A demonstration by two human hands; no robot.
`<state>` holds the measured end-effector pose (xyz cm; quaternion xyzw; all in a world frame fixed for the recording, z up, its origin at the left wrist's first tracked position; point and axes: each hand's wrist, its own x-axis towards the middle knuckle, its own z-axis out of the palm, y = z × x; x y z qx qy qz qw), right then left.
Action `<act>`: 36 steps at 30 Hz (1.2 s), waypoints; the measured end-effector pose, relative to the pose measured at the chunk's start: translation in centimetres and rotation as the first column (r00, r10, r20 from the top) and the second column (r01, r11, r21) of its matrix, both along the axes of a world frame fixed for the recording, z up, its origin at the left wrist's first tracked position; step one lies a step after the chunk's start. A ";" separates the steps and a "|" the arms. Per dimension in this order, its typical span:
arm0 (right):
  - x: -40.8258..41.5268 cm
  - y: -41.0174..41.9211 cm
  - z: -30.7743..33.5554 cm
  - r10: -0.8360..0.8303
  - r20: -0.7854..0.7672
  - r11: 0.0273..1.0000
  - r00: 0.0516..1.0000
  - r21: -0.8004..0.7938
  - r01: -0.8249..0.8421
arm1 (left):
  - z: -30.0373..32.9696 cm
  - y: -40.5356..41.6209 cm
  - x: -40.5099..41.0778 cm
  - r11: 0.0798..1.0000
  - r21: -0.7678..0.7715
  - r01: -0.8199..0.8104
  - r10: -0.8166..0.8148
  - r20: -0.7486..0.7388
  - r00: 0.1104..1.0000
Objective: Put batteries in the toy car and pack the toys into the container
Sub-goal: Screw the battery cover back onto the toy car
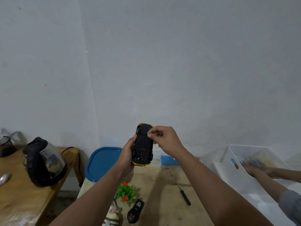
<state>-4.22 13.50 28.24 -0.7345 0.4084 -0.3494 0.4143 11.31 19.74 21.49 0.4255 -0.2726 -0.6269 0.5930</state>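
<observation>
In the head view, the toy car (143, 145) was held upside down in mid-air above the bench (169, 185), its black underside turned toward the camera and its yellow body showing only at the two ends. The left hand (127, 154) was wrapped round the car's flank, fingers curled against the side near the wheels, while the right hand (164, 139) was pinched at the edge of the underside, thumb and forefinger closed on what appeared to be the battery cover or its fastening; the exact part could not be made out. The car was judged light, rigid and smooth-shelled, best gripped across the body between the wheel arches rather than by the wheels, which would be expected to turn. A small cover or screw would be easily dropped. On the bench below lay a screwdriver (184, 195), a black remote control (135, 212), a plastic flower sprig (126, 192) and a striped soft toy (112, 217). The white container (234, 154) stood to the right, another person's hand (257, 170) reaching inside it.
</observation>
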 end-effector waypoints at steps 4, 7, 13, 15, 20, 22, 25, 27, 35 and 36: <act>0.0 -0.2 -0.2 -0.008 0.006 1.000 1.000 -0.002 0.008 | 0.0 -0.1 0.1 1.000 0.008 0.011 -0.011 -0.037 0.999; -0.1 -0.2 -0.2 0.011 -0.002 1.000 1.000 -0.008 -0.011 | -0.2 -0.2 0.2 1.000 0.008 0.014 -0.014 -0.055 0.998; -0.1 -0.4 -1.2 -0.010 -0.037 0.997 0.999 -0.074 0.007 | -0.5 -0.1 0.2 1.000 0.004 0.021 -0.021 -0.074 0.997; -0.1 -0.6 -1.6 -0.045 -0.100 0.991 0.994 -0.128 0.032 | -0.8 0.0 0.2 1.000 0.005 0.020 -0.020 -0.072 0.997; -0.2 -1.1 -3.0 -0.064 -0.154 0.992 0.986 -0.114 0.046 | -1.0 0.3 -0.3 0.998 -0.046 0.043 -0.041 0.043 0.998; -0.4 -1.2 -3.6 -0.078 -0.158 0.993 0.984 -0.098 0.063 | -1.3 0.2 -0.4 0.997 -0.066 0.047 -0.042 0.075 0.996; -0.9 -1.2 -4.3 -0.085 -0.109 0.996 0.990 -0.042 0.080 | -2.1 -0.1 -0.6 0.998 -0.048 0.049 -0.045 0.079 0.996; -1.3 -1.4 -4.8 -0.087 -0.076 0.996 0.993 0.012 0.088 | -2.4 -0.6 -0.8 0.998 -0.033 0.049 -0.046 0.080 0.996; -3.5 -2.7 -7.2 -0.203 0.006 0.927 0.979 0.322 0.191 | -5.0 -3.0 -2.2 0.996 0.034 0.087 -0.091 0.153 0.984; -3.8 -2.8 -7.7 -0.215 -0.014 0.913 0.977 0.351 0.206 | -5.6 -3.2 -2.5 0.995 0.052 0.089 -0.096 0.167 0.981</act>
